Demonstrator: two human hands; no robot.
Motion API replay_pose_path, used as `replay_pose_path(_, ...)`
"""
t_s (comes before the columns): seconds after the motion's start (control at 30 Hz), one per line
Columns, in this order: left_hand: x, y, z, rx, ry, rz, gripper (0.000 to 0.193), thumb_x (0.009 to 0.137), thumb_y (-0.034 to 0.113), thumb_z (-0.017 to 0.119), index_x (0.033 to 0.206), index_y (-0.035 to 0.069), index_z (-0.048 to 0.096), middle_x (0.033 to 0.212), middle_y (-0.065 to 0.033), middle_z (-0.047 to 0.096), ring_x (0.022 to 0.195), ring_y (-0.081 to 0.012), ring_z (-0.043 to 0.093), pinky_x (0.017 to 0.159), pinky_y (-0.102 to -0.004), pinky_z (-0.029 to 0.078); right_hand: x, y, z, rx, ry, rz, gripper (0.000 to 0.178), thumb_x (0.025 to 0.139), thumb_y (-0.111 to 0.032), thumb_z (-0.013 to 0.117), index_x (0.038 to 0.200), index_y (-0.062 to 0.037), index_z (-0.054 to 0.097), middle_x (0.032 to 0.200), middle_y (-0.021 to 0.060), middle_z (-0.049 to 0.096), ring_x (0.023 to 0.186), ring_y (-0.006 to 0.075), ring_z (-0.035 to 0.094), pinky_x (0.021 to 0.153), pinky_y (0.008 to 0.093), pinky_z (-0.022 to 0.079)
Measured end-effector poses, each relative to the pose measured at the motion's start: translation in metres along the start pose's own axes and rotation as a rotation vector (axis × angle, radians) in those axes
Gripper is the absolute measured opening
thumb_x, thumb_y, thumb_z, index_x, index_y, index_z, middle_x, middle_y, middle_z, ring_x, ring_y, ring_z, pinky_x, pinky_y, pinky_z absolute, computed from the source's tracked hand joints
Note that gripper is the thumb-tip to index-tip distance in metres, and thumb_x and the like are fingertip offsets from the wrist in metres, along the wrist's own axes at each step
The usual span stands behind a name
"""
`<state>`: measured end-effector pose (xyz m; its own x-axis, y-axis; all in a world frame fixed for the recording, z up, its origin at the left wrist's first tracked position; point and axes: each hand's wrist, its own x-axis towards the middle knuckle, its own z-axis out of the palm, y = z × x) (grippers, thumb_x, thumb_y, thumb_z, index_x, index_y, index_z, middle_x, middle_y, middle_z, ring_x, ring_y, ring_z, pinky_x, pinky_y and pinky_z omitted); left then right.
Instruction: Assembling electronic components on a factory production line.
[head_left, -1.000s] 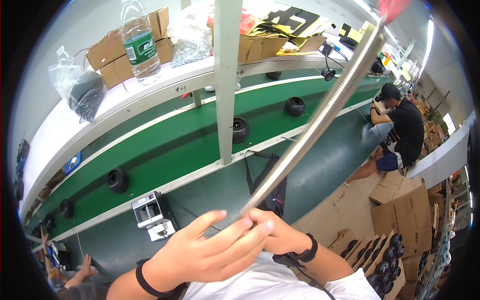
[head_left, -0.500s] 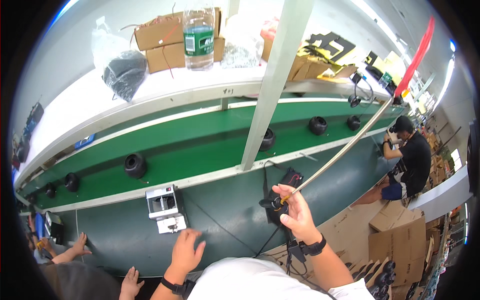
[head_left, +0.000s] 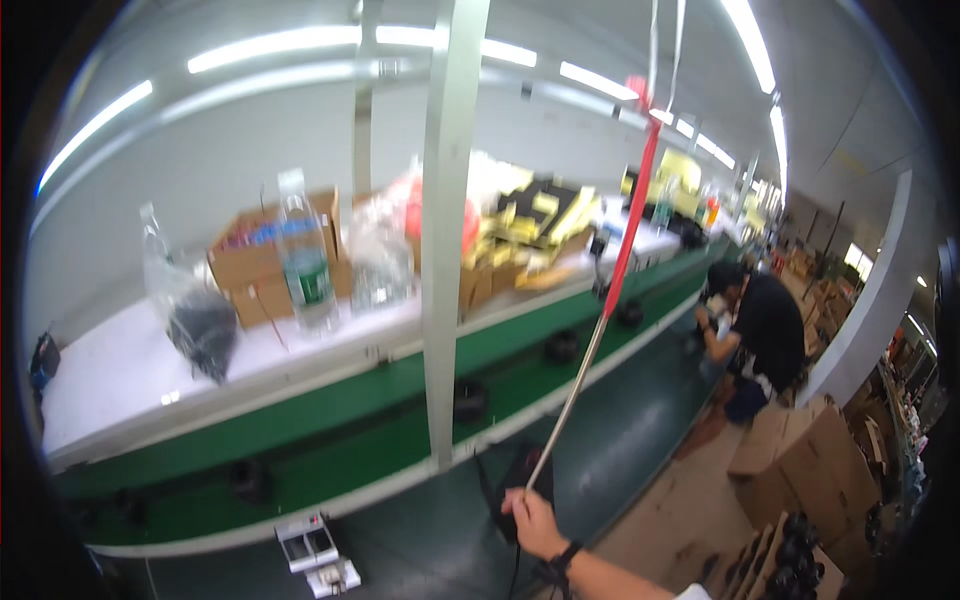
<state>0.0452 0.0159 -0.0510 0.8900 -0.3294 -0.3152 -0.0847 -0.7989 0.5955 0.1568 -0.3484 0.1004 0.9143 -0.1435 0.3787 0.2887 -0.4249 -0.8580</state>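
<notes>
My right hand (head_left: 535, 522) is closed round the lower end of a long, thin tan cord (head_left: 573, 402). The cord runs taut up and to the right into a red sleeve (head_left: 632, 225), and white strands lead on from it toward the ceiling. What sits inside my fist below the cord is hidden. Just behind the hand a black object (head_left: 510, 497) lies on the dark green bench, blurred. Left of it stands a small grey-and-white device (head_left: 308, 545) with an open frame. My left hand is out of the picture.
Round black parts (head_left: 562, 347) sit spaced along the green conveyor (head_left: 370, 430). A pale post (head_left: 446, 250) rises before me. The shelf holds a water bottle (head_left: 305, 265), a bagged black item (head_left: 203, 325) and cartons. A person in black (head_left: 765, 325) works at far right near cardboard boxes (head_left: 805, 460).
My view has tipped up, so the bench sits lower and ceiling lights show. My left hand and the neighbour's hands have left the picture. My right hand's fingers have closed on the cord's lower end.
</notes>
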Motion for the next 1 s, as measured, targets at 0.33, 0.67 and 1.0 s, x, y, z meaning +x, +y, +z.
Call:
replay_pose_path(0.33, 0.001, -0.005, 0.000, -0.019, -0.030, -0.081, 0.027, 0.083, 0.032, 0.074, 0.095, 0.008, 0.071, 0.101, -0.0202, 0.063, 0.097, -0.0389, 0.063, 0.086, -0.0461, 0.052, 0.010, -0.006, -0.010, 0.202, -0.019, 0.136, 0.026, 0.107, -0.015, 0.045, 0.106, 0.0046, 0.062, 0.097, 0.0117, 0.069, 0.087, 0.0171, 0.068, 0.082, 0.0321, 0.053)
replay_pose_path(0.67, 0.014, 0.004, -0.007, 0.037, -0.084, 0.036, 0.028, 0.091, 0.025, 0.069, 0.101, -0.001, 0.067, 0.098, -0.0258, 0.070, 0.095, -0.0442, 0.065, 0.083, -0.0505, 0.052, 0.006, -0.042, -0.011, 0.466, -0.291, 0.105, 0.053, 0.106, -0.042, 0.042, 0.137, -0.0004, 0.052, 0.142, 0.0159, 0.052, 0.134, 0.0254, 0.048, 0.111, 0.0388, 0.037)
replay_pose_path(1.0, 0.112, 0.013, -0.063, 0.153, -0.059, -0.035, 0.048, 0.100, 0.037, 0.052, 0.128, -0.002, 0.056, 0.129, -0.0327, 0.057, 0.118, -0.0468, 0.057, 0.101, -0.0525, 0.045, -0.092, 0.126, -0.042, -0.517, -0.278, 0.572, 0.090, 0.075, -0.047, 0.087, 0.135, 0.0040, 0.044, 0.120, 0.0258, 0.064, 0.113, 0.0388, 0.061, 0.098, 0.0428, 0.048)
